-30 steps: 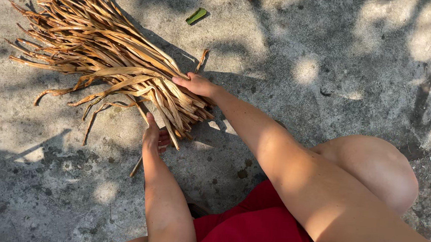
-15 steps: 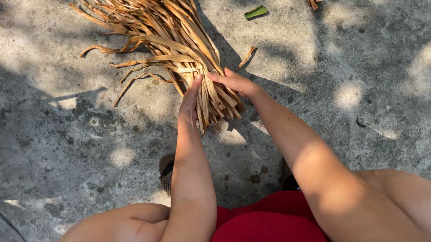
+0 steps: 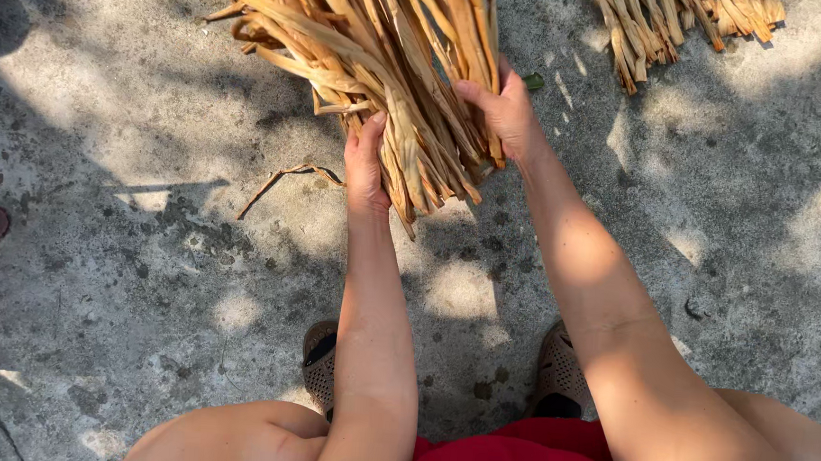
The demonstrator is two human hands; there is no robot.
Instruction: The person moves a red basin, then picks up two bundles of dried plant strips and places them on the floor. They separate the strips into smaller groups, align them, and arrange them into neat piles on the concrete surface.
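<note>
Both hands closed around dry leaf bundle (image 3: pixel 392 59): left hand (image 3: pixel 365 161), right hand (image 3: pixel 508 108); second bundle (image 3: pixel 680 19) lies apart on concrete floor (image 3: pixel 142 271).

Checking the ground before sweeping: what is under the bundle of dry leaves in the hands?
Under the bundle of dry leaves, held by the left hand and right hand, lies concrete ground with one loose strip. Whatever is directly beneath is covered.
</note>
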